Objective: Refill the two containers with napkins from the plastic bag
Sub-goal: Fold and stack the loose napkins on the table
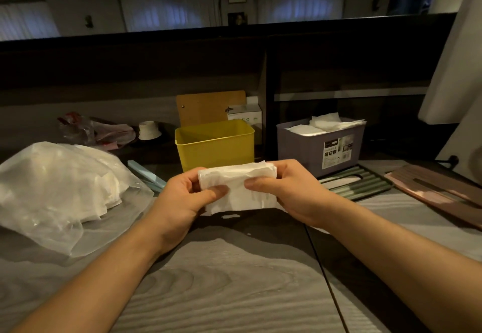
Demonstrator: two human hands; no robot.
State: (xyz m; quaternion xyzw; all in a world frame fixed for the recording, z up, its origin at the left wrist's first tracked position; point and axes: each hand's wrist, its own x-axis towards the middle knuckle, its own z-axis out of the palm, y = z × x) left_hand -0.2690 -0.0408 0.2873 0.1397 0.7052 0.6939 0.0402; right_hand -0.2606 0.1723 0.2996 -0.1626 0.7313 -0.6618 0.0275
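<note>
A stack of white napkins (236, 186) is held above the table in front of me. My left hand (182, 197) grips its left end and my right hand (292, 189) grips its right end, thumbs on the near face. Just behind the stack stands a yellow container (215, 142); no napkins show inside it. A purple container (322, 147) at the right holds white napkins up to its rim. The clear plastic bag (54, 189) with more napkins lies on the table at the left.
A green ribbed lid (357, 184) and a brown lid (438, 189) lie at the right. A light blue strip (146, 173) lies between the bag and the yellow container. A crumpled reddish bag (96, 130), a small white cup (148, 130) and a wooden board (208, 107) stand at the back.
</note>
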